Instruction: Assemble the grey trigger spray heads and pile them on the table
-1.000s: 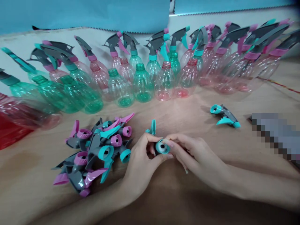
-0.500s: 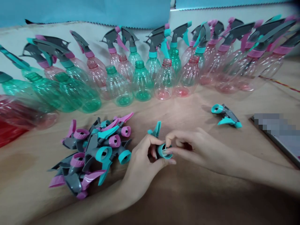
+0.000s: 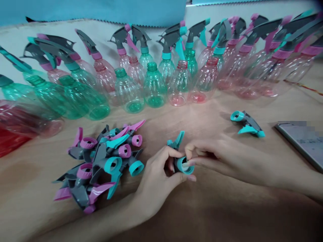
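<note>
My left hand [image 3: 157,176] is closed around a spray trigger head [image 3: 179,163] with a turquoise collar, grey body and turquoise lever. The collar's open end faces toward me and to the right. My right hand [image 3: 210,156] pinches at that opening, thumb and forefinger at its rim, on a small whitish piece [image 3: 186,165] partly inside the collar. Fingers hide part of the piece. Left of my left hand lies a pile of spray trigger heads [image 3: 99,161] in grey with pink or turquoise parts. Another turquoise and grey trigger head [image 3: 248,124] lies alone beyond my right hand.
Along the back stand several clear green bottles [image 3: 155,84] and pink bottles [image 3: 178,85], some open-necked, others with trigger heads on. A phone-like flat device [image 3: 302,144] lies at the right. Red material [image 3: 12,141] is at the left edge. A blue sheet [image 3: 101,11] hangs behind.
Both hands have moved slightly right with the trigger head, and its collar opening shows a little more. The view has shifted slightly; the pile and bottles look unchanged.
</note>
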A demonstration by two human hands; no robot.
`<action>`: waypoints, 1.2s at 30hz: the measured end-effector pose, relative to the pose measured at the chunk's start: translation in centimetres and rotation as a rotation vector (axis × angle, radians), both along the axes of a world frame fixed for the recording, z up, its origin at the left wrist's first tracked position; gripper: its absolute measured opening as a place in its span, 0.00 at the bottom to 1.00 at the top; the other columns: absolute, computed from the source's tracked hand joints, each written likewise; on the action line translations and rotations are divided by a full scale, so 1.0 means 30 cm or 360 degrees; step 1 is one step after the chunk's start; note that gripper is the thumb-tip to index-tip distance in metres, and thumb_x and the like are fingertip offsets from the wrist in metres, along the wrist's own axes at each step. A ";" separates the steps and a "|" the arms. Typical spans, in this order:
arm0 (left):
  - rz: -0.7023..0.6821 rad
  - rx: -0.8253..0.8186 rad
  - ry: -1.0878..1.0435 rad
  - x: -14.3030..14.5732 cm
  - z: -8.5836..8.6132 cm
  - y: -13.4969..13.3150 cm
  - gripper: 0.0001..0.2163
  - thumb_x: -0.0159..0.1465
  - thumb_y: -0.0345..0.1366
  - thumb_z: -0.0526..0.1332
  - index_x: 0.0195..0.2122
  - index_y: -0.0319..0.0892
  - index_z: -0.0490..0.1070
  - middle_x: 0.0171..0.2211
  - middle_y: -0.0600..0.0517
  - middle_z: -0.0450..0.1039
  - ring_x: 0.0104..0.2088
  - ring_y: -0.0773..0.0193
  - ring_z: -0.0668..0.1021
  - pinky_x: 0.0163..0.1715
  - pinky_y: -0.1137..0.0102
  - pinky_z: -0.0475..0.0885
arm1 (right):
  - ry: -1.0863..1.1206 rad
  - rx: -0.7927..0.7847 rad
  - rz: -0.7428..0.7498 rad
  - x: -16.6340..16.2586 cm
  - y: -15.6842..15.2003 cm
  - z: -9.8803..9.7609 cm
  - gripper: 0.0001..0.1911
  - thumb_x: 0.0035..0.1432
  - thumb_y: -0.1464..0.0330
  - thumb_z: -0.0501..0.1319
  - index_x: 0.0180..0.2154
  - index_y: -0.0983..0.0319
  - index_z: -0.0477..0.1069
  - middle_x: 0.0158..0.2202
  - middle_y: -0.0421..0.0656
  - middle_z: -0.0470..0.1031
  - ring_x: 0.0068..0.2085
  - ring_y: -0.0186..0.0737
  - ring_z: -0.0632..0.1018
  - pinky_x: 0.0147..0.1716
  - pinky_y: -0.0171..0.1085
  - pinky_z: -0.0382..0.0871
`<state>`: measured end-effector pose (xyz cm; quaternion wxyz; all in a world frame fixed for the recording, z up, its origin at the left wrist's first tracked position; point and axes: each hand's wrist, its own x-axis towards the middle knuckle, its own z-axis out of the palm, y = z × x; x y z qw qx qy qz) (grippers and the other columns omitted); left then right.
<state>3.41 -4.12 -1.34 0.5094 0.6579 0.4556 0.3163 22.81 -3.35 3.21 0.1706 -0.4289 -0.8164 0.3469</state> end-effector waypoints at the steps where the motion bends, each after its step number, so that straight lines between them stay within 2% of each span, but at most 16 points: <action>1: 0.0001 0.0000 0.0010 0.001 0.001 0.000 0.13 0.49 0.31 0.73 0.31 0.43 0.69 0.25 0.58 0.65 0.26 0.68 0.66 0.26 0.73 0.62 | 0.0002 0.0000 0.0004 0.003 0.000 -0.003 0.11 0.63 0.65 0.55 0.28 0.59 0.66 0.22 0.33 0.68 0.22 0.27 0.67 0.22 0.29 0.58; 7: 0.0001 0.0049 0.0056 -0.004 -0.002 0.001 0.11 0.52 0.29 0.70 0.33 0.43 0.70 0.27 0.57 0.67 0.27 0.68 0.67 0.27 0.73 0.62 | -0.0079 -0.0184 0.0119 0.042 0.011 0.004 0.10 0.65 0.62 0.54 0.34 0.56 0.71 0.30 0.34 0.75 0.30 0.31 0.74 0.28 0.31 0.64; 9: 0.0008 0.0070 0.0052 -0.007 -0.007 0.002 0.11 0.54 0.27 0.68 0.35 0.44 0.70 0.29 0.57 0.67 0.28 0.68 0.68 0.28 0.73 0.63 | -0.0003 -0.0275 0.0194 0.054 0.018 0.013 0.09 0.64 0.62 0.55 0.34 0.56 0.71 0.31 0.34 0.75 0.30 0.30 0.75 0.28 0.30 0.65; 11: 0.0030 0.0069 0.0058 -0.009 -0.013 0.003 0.11 0.53 0.28 0.69 0.35 0.44 0.70 0.29 0.57 0.67 0.28 0.68 0.68 0.28 0.73 0.63 | 0.0056 -0.0242 0.0174 0.056 0.020 0.020 0.11 0.64 0.61 0.54 0.33 0.56 0.70 0.29 0.34 0.74 0.29 0.30 0.74 0.26 0.30 0.64; 15: 0.0060 0.0031 0.0011 -0.009 -0.016 0.005 0.14 0.50 0.33 0.72 0.35 0.45 0.70 0.27 0.58 0.66 0.27 0.68 0.67 0.26 0.73 0.62 | 0.0045 0.0174 -0.0063 0.033 0.004 0.020 0.13 0.64 0.62 0.54 0.28 0.58 0.68 0.22 0.35 0.68 0.23 0.29 0.67 0.21 0.32 0.59; 18: 0.0043 0.0000 -0.0056 -0.008 -0.007 0.008 0.13 0.50 0.33 0.73 0.34 0.44 0.71 0.26 0.58 0.66 0.26 0.68 0.66 0.26 0.73 0.62 | 0.0139 0.0460 -0.0124 0.016 -0.017 0.009 0.08 0.64 0.65 0.56 0.32 0.58 0.69 0.22 0.34 0.68 0.22 0.28 0.67 0.21 0.30 0.59; 22: 0.0028 -0.0028 -0.0072 -0.007 0.002 0.012 0.13 0.50 0.32 0.72 0.34 0.43 0.71 0.27 0.58 0.67 0.26 0.69 0.66 0.26 0.74 0.61 | 0.0203 0.0862 0.0047 0.020 -0.032 -0.006 0.03 0.63 0.72 0.57 0.37 0.59 0.68 0.25 0.34 0.72 0.25 0.27 0.70 0.24 0.29 0.61; 27: 0.0026 -0.0021 -0.0052 -0.012 -0.007 0.011 0.14 0.50 0.31 0.72 0.36 0.44 0.71 0.26 0.59 0.66 0.27 0.69 0.66 0.26 0.73 0.61 | 0.0053 0.1027 0.0232 0.037 -0.024 -0.018 0.05 0.64 0.74 0.55 0.38 0.62 0.68 0.28 0.38 0.75 0.28 0.30 0.71 0.27 0.33 0.60; 29: 0.0026 -0.0018 -0.0052 -0.014 -0.011 0.010 0.14 0.50 0.31 0.72 0.36 0.45 0.71 0.26 0.59 0.65 0.27 0.69 0.67 0.26 0.73 0.61 | 0.0004 0.0965 0.0232 0.036 -0.020 -0.019 0.07 0.65 0.72 0.53 0.37 0.61 0.70 0.28 0.38 0.76 0.27 0.31 0.71 0.25 0.34 0.59; 30: 0.0027 -0.0024 -0.0055 -0.014 -0.013 0.009 0.14 0.50 0.31 0.72 0.36 0.45 0.71 0.26 0.59 0.66 0.27 0.68 0.67 0.26 0.73 0.61 | -0.0005 0.0856 0.0222 0.034 -0.018 -0.017 0.08 0.65 0.70 0.54 0.36 0.61 0.71 0.28 0.38 0.76 0.26 0.31 0.72 0.25 0.33 0.59; 34: 0.0027 -0.0037 -0.0048 -0.012 -0.011 0.011 0.14 0.50 0.33 0.72 0.35 0.45 0.70 0.26 0.58 0.66 0.27 0.68 0.67 0.27 0.73 0.62 | -0.0115 0.0244 0.0142 0.031 -0.015 0.005 0.07 0.62 0.66 0.57 0.36 0.55 0.75 0.29 0.32 0.78 0.27 0.27 0.75 0.24 0.29 0.63; 36: 0.0030 -0.0034 -0.0020 -0.012 -0.009 0.011 0.14 0.49 0.33 0.73 0.35 0.45 0.71 0.26 0.58 0.66 0.27 0.68 0.67 0.26 0.73 0.62 | -0.0161 0.0264 0.0109 0.036 -0.013 0.018 0.06 0.60 0.66 0.59 0.36 0.53 0.76 0.30 0.30 0.79 0.27 0.26 0.75 0.24 0.26 0.64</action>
